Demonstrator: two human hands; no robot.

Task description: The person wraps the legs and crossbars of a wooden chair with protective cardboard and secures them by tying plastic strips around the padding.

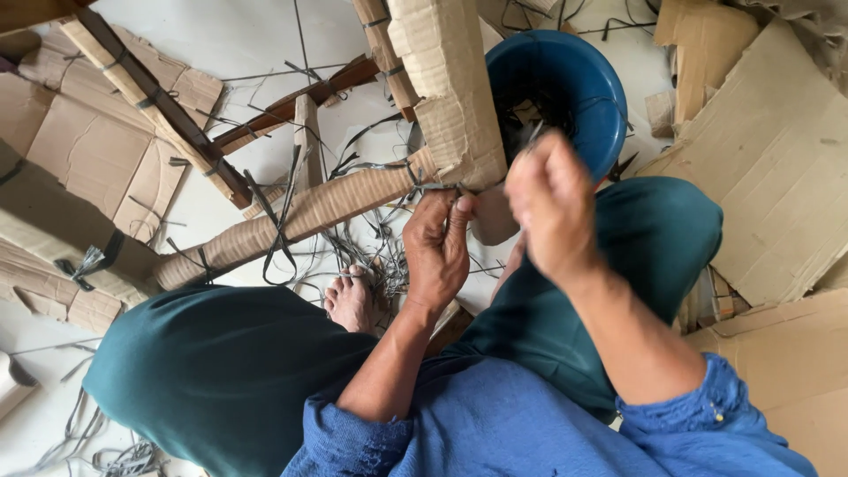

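Landmark: the blue bucket (pixel 565 97) on the white floor (pixel 221 35). Just left of it a cardboard-wrapped frame leg (pixel 446 88) comes down, meeting a second wrapped bar (pixel 300 216) that runs off further left; dark plastic strap (pixel 274 221) crosses the joint w/ loose ends hanging. Left hand (pixel 439 252), below-left of the bucket, has fingers curled and pinched on the strap right at the joint. Right hand (pixel 549 208), directly below the bucket rim, is closed in a loose fist around something thin; can't tell if it's a strap end or a small tool, it's blurred. Risks, as I judge them: strap edges look thin and stiff, so a hard pull could slide through the pinch and cut or burn fingers; if it slips suddenly the right hand may jerk into the bucket rim. Cardboard is soft and torn near the joint, so tension could crush or rip it, leaving the wrap loose. Bare foot (pixel 351 300), well below-left of the bucket, sits among cut strap scraps (pixel 380 265), so there's a poke or snag hazard.
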